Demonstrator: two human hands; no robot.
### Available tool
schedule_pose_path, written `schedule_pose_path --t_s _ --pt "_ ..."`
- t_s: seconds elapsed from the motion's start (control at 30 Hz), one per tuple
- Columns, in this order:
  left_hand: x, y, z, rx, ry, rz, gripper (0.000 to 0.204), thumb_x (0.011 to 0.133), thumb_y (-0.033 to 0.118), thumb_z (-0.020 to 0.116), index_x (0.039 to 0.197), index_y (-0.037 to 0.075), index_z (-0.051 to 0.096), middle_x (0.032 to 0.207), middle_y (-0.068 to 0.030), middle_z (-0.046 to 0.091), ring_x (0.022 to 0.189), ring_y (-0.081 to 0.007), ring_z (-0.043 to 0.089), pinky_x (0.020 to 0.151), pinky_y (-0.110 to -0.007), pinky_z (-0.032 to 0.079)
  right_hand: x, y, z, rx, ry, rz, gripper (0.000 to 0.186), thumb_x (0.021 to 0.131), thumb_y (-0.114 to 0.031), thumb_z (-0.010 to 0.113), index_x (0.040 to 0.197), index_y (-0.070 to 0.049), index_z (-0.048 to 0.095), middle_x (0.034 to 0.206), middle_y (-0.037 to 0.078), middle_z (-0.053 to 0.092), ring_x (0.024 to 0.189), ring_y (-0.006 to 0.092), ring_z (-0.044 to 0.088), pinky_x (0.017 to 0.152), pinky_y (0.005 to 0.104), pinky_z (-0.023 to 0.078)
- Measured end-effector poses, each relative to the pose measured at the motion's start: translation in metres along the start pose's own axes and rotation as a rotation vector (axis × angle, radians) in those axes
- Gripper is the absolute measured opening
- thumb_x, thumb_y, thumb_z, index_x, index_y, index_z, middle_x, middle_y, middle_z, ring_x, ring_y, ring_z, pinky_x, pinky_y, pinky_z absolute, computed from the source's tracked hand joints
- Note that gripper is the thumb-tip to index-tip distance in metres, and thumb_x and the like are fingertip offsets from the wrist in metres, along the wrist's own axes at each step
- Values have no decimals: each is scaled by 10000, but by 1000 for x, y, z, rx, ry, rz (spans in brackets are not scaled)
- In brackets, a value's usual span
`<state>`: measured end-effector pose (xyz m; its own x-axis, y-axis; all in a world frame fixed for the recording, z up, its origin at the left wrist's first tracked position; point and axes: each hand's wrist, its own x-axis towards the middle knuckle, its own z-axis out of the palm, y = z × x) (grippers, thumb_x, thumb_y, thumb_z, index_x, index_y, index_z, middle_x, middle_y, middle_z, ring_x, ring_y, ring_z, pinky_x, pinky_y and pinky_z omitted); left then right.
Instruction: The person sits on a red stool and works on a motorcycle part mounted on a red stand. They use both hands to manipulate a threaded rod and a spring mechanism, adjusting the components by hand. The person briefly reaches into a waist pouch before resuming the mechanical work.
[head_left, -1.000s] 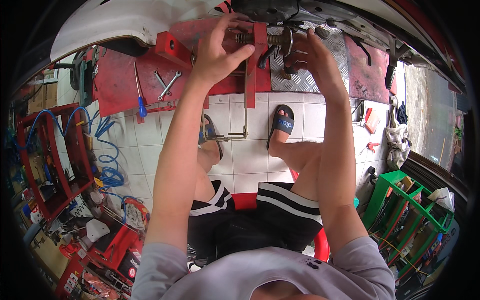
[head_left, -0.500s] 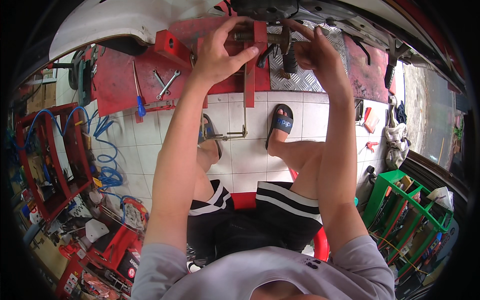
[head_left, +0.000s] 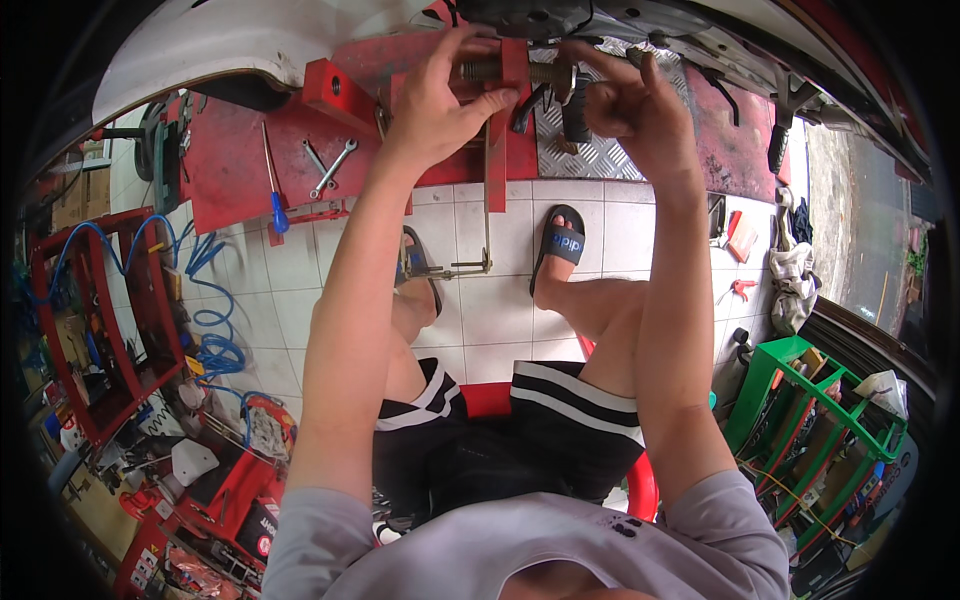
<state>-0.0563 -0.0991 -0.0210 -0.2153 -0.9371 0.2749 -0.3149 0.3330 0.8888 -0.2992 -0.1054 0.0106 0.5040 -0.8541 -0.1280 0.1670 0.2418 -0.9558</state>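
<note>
Threaded rod (head_left: 545, 74) | spans gap, bracket (head_left: 515, 72) edge to flange (head_left: 569, 84) | left grip (head_left: 437, 110), right grip (head_left: 648, 122) spread

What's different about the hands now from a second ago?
On the right hand, most fingers that were loosely spread have curled in, leaving one pointing left toward the metal disc. Any touch there is unclear. The left hand stays by the threaded bolt; the screwdriver and wrenches lie as before.

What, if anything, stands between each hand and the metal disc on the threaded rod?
The red upright stands between the left hand and the metal disc. Nothing visible stands between the disc and the right hand; contact is unclear.
</note>
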Motion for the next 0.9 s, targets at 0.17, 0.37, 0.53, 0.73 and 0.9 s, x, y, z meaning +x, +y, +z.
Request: schedule_pose_path --t_s 0.17,0.37,0.53,0.73,0.9 --pt "0 -1 1 -80 1 -16 644 836 124 765 1374 0 433 1221 -127 610 1141 -209 593 946 -350 525 8 5 1 -247 148 88 712 1029 -554 258 1388 25 465 596 -35 366 535 82 257 538 263 217" --pt "0 1 1 -95 13 -27 671 819 157 788 1370 3 437 1214 -124 620 1153 -214 587 970 -351 496 3 12 -11 -107 110 192 675 1029 -541 295 1356 2 525 587 -63 308 536 73 238 523 258 191" --pt "0 3 0 -13 22 9 670 807 171 800 1357 11 452 1208 -123 633 1146 -218 594 978 -356 475 2 -1 0 62 80 34 663 1033 -527 293 1395 -10 496 585 -72 256 535 68 214 522 254 172" --pt "1 -1 3 -21 88 35 611 764 214 827 1275 60 528 1120 -81 686 1071 -214 649 929 -343 510 4 1 3 -92 157 112 635 1038 -511 304 1418 -35 480 591 -76 225 538 69 189 515 255 159" --pt "1 1 3 -12 83 36 619 765 212 827 1280 51 522 1117 -82 688 1047 -206 667 906 -339 530 6 3 5 -160 194 172 636 1043 -509 295 1326 3 543 593 -58 275 533 72 215 519 252 186"
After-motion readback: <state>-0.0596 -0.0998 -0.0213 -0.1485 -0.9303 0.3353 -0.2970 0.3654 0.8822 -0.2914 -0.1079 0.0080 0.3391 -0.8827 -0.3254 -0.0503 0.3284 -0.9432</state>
